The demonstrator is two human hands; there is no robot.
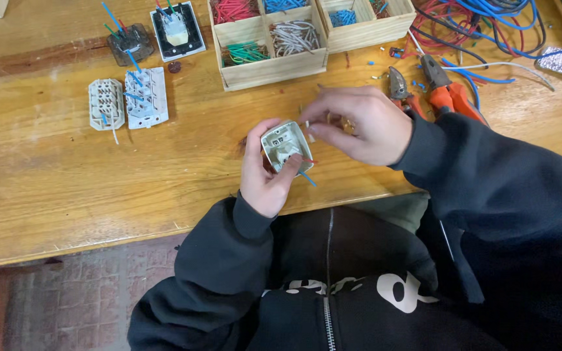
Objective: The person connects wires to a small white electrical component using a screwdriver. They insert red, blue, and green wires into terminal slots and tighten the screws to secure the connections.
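- The left hand grips a small grey-white plastic switch module from below, its open back facing up.
- The right hand pinches at the module's upper right edge, fingertips touching it.
- Just right of the module lie orange-handled pliers.
- Beyond the module stands a partitioned wooden box of wire pieces.
- Left of the module rest two white socket inserts.

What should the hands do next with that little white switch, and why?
Probably push the white wire into the switch. The left hand holds the switch with its back up, red and blue wires already sticking out below, and the right hand pinches a short white piece right at its top edge.
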